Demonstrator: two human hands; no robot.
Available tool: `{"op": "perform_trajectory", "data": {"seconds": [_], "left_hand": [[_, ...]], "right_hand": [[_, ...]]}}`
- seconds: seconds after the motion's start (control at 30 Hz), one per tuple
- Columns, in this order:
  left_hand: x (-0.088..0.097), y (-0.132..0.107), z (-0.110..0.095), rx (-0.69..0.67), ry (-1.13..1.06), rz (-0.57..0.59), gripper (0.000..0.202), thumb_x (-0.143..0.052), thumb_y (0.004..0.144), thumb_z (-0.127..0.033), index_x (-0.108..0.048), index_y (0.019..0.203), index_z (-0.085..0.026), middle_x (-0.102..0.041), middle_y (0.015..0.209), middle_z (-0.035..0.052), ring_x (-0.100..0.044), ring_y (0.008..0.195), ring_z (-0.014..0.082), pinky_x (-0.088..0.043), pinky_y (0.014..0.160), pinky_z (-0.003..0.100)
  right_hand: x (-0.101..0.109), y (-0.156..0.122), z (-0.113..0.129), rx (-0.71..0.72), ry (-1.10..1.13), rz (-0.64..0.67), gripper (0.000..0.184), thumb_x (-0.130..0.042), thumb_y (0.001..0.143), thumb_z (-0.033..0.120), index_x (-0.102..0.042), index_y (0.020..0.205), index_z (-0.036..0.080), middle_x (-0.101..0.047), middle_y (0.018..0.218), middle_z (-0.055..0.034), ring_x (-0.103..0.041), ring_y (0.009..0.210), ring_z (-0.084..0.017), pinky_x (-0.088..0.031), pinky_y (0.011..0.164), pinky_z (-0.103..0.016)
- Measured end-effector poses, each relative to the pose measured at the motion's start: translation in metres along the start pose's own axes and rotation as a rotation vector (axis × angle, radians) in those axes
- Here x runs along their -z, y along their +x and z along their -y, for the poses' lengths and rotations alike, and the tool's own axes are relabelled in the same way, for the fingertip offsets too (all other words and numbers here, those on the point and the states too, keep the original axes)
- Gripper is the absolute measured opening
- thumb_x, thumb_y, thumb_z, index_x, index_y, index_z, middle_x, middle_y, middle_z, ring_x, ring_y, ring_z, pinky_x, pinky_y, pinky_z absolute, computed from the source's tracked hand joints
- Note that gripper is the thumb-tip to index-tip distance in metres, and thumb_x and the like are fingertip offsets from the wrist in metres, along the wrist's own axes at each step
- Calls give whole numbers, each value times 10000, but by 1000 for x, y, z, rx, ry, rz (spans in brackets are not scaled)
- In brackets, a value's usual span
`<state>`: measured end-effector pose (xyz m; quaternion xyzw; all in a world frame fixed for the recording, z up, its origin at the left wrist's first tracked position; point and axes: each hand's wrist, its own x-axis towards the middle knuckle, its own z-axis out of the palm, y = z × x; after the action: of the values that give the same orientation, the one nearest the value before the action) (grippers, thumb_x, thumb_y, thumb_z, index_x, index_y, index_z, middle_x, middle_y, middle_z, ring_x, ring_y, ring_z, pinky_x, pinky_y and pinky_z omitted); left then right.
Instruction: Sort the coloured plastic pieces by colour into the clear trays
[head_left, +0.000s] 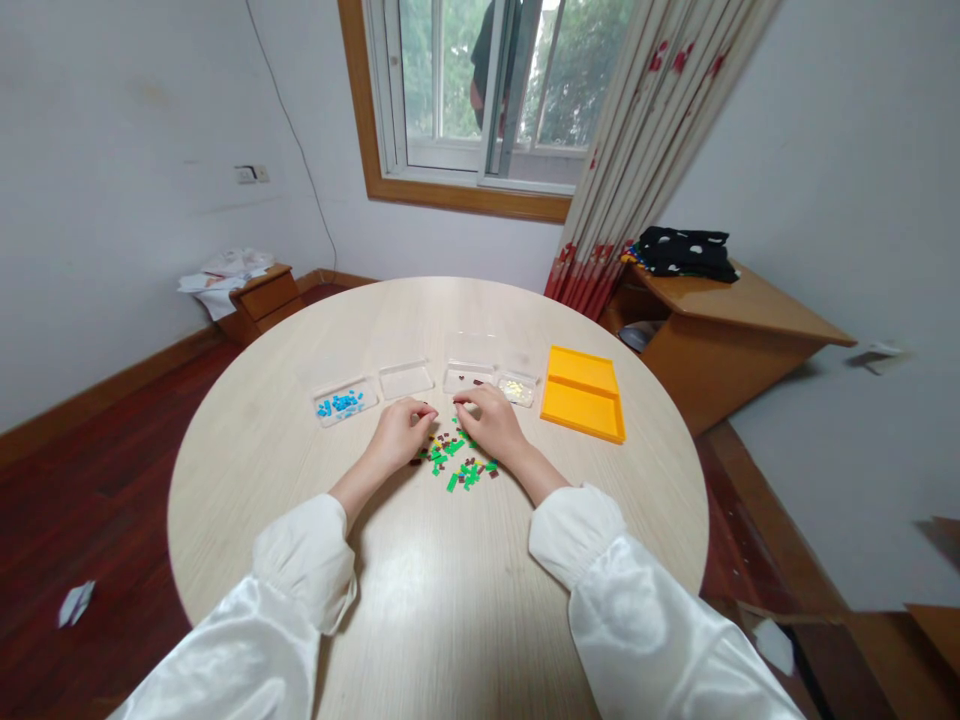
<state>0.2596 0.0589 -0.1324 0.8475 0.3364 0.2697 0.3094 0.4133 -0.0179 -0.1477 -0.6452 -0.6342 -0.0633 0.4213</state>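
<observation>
My left hand (403, 434) is closed in a pinch above the left side of a loose pile of small building bricks (448, 449), green, dark brown and a few yellow. Whatever its fingertips hold is too small to name. Opposite it, my right hand (493, 422) pinches a tiny dark brown brick and partly covers the pile. Just beyond the hands stands a clear box (452, 384) with a few brown bricks inside. Right of that, a smaller clear box (517, 390) contains pale yellow bricks. Blue bricks (341, 404) lie in a clear box at the left.
Another clear box (406, 379), its lid open, stands between the blue bricks and the brown ones. A yellow two-part tray (583, 392) lies to the right on the round wooden table (420, 600). A wooden cabinet (735, 330) with dark cloth on top stands beyond the table's right edge.
</observation>
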Motion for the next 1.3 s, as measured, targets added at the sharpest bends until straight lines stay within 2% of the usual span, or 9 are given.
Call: {"op": "perform_trajectory", "data": {"seconds": [0.2,0.4,0.73,0.9,1.03,1.3], "left_hand": [[2,-3,1,4,66,12,183,-525,764,-193,-700,720,-162,-690,767,68,-606,730,188,-448,713,302],[2,-3,1,15,100,14,195,-520,768,-213,-703,728,-159,-693,786,73,-611,741,192,-447,704,298],[7,0,5,23,123,64,232,-494,770,-218,-708,712,-152,-689,766,71,-607,752,189,-434,703,283],[8,-1,10,-96,151,143,221,-520,778,-215,-733,798,-161,-655,815,73,-585,801,184,-441,744,287],[6,-5,8,-210,209,201,204,-557,777,-192,-743,858,-206,-628,850,72,-558,847,195,-417,804,330],[6,-7,5,-231,282,256,196,-562,779,-159,-747,824,-205,-636,856,80,-553,872,210,-395,817,352]], "right_hand": [[6,5,-19,-244,-80,-220,183,-516,791,191,-690,844,206,-689,837,-59,-596,838,-222,-446,810,-377],[5,5,-26,-417,-145,-237,209,-514,815,232,-701,899,198,-701,861,-82,-604,854,-238,-437,821,-396],[4,5,-23,-341,-159,-159,290,-445,860,192,-678,1032,189,-699,970,-96,-604,913,-225,-411,862,-374],[5,5,-23,-332,-167,-139,294,-443,863,180,-673,1046,184,-694,990,-101,-598,942,-223,-404,878,-371],[4,4,-24,-319,-146,-144,291,-442,861,181,-674,1037,182,-695,980,-99,-596,946,-231,-403,881,-379],[2,2,-27,-280,-100,-165,292,-445,848,173,-673,1030,188,-698,961,-89,-594,939,-231,-414,877,-385]]}}
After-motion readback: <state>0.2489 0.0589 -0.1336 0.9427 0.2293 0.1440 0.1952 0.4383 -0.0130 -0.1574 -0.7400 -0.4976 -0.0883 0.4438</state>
